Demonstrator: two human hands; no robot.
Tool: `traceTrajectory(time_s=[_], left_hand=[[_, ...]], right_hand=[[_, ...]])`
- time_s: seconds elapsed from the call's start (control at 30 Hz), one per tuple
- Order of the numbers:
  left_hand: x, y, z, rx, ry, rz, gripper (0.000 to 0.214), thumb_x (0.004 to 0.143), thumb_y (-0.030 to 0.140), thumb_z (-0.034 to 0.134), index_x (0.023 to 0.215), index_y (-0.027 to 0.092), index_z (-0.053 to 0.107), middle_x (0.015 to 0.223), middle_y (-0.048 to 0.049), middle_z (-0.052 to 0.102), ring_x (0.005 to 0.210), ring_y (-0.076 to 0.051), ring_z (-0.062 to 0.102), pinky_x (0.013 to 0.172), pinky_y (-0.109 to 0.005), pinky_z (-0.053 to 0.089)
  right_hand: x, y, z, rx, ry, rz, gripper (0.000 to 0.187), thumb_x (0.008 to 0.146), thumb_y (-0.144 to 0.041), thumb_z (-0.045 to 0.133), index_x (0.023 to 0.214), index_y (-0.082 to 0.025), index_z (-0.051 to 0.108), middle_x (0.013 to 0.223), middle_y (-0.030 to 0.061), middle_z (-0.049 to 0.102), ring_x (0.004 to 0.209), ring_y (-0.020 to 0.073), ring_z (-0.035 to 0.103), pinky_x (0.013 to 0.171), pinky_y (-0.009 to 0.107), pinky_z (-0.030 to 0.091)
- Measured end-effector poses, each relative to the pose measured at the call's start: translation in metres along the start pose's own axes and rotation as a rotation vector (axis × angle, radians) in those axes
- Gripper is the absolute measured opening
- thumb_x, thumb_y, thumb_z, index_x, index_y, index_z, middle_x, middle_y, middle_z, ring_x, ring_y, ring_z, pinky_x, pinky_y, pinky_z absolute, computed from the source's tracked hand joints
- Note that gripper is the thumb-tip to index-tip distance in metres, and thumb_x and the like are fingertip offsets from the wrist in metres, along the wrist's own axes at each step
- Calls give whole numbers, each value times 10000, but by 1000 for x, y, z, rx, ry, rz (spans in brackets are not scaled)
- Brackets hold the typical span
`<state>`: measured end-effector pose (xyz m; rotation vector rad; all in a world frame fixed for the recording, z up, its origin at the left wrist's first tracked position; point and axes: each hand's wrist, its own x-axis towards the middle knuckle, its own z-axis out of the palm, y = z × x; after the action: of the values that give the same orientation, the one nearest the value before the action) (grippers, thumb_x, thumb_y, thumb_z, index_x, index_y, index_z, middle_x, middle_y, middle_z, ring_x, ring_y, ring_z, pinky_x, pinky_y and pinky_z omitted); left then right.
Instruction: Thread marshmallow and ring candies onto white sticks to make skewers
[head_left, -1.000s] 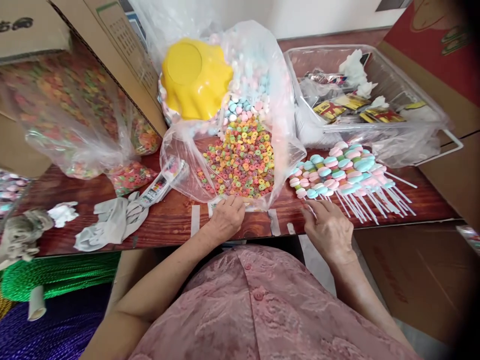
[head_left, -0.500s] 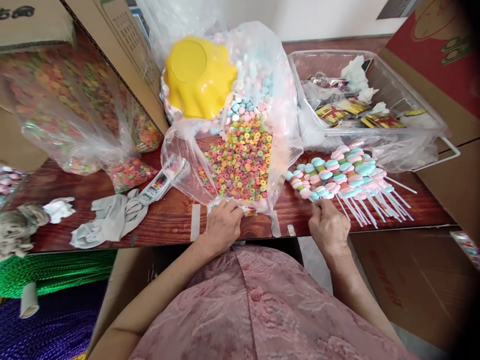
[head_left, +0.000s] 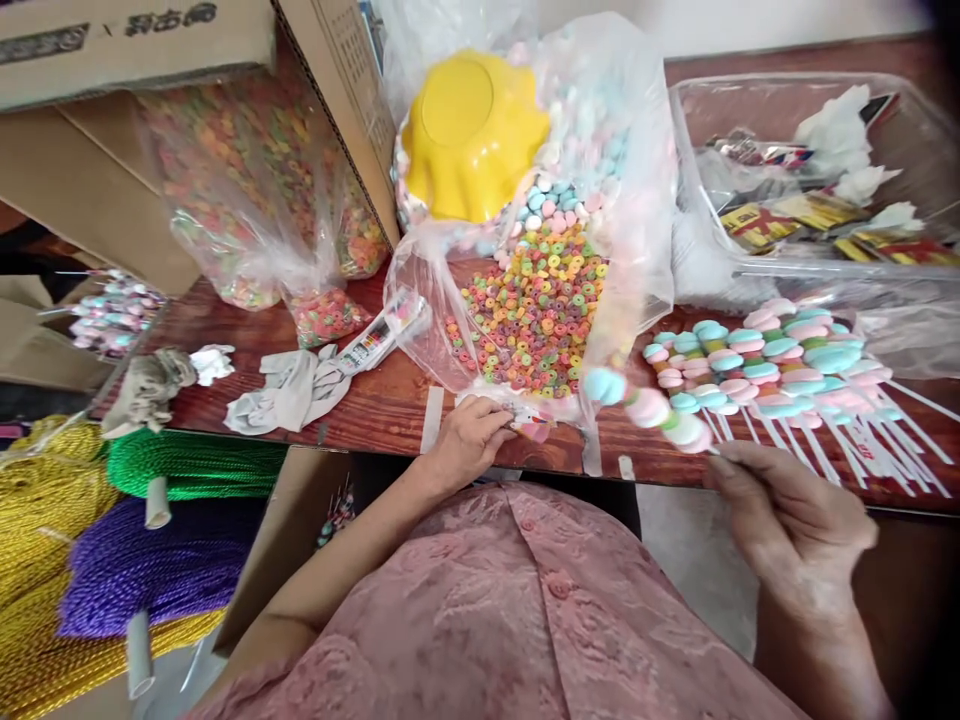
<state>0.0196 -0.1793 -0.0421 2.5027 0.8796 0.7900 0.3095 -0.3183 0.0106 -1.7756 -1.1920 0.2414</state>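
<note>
My right hand [head_left: 799, 525] pinches the stick of a marshmallow candy skewer [head_left: 649, 410], which points left above the table's front edge. Pink, blue and white pieces are threaded on it, and its far end is smeared by motion. My left hand [head_left: 474, 440] is closed at the table edge, its fingertips on a small printed plastic wrapper [head_left: 531, 424] that they partly cover. Just beyond lies a heap of ring gummies [head_left: 540, 310] on an opened clear plastic bag [head_left: 420, 260]. Several finished-looking skewers [head_left: 772, 360] are stacked to the right, sticks toward me.
Marshmallows [head_left: 555, 205] and an upturned yellow bowl [head_left: 476, 130] lie behind the gummies. A clear plastic bin [head_left: 817, 262] stands at the back right. At left are bagged gummies [head_left: 247, 190], a cardboard box [head_left: 352, 110], light gloves [head_left: 289, 390] and bundled cords [head_left: 172, 560].
My right hand has moved right from beside the stack and now holds a skewer. The left hand stays near the bag's front edge, with the printed wrapper showing more. The view has shifted left.
</note>
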Motion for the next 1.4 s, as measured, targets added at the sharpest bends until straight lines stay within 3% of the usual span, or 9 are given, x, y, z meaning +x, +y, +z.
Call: traceTrajectory(time_s=[0.1,0.17,0.37,0.63,0.77,0.9,1.07,1.3,1.4], left_hand=[[-1,-3,-3,-90,-15,-59,177,928,219,566,914,156,731,881,-78,698,832,-172,625,780,-315,490],[1,-3,-3,-170,-15,-135,192,923,220,571,828,164,728,813,-57,688,781,-154,619,768,-303,486],[12,-3,-6,-412,5,-370,143,793,222,711,673,151,677,711,-17,659,675,-126,588,688,-265,451],[20,-3,-10,-534,-36,-535,134,706,225,765,641,135,689,648,14,635,621,-99,538,624,-230,394],[19,-3,-8,-534,-58,-487,154,732,247,752,647,136,687,650,5,639,628,-108,546,626,-232,400],[19,-3,-8,-468,-102,-292,184,795,238,709,645,141,666,649,-5,621,644,-114,548,650,-239,407],[16,-2,-10,-388,-158,-69,225,883,296,647,711,154,675,703,-24,621,716,-133,559,713,-262,431],[14,7,-20,-260,-112,84,201,939,272,552,796,161,638,1013,-112,665,1000,-204,571,900,-375,453],[13,13,-27,-295,-208,39,211,980,253,444,868,158,596,1009,-115,662,979,-190,598,882,-352,479]], right_hand=[[5,8,1,-37,-252,-205,91,799,-305,691,868,-276,743,735,30,714,590,189,638,583,330,511],[8,12,1,-33,-330,-233,92,811,-292,680,875,-281,745,722,20,718,575,184,642,567,316,511],[4,12,-5,11,-308,-167,98,804,-260,703,886,-295,743,710,3,708,560,181,630,554,306,506],[-3,15,-1,-8,-375,-296,108,871,-181,645,942,-252,686,788,6,703,649,157,654,609,269,520],[0,13,6,-149,-334,-560,121,889,-135,625,976,-209,664,839,37,724,730,165,690,694,269,529],[2,6,9,-347,-340,-725,125,900,-116,585,944,-193,673,788,39,707,684,171,660,674,293,493],[6,2,9,-199,-506,-688,189,917,-92,537,993,-201,671,832,29,710,729,155,668,684,279,496],[13,7,18,-104,-498,-671,180,913,-112,560,1015,-206,675,834,33,719,723,159,680,658,275,517],[11,6,21,-25,-469,-708,220,901,-92,574,1064,-215,657,853,33,724,742,165,688,671,280,531]])
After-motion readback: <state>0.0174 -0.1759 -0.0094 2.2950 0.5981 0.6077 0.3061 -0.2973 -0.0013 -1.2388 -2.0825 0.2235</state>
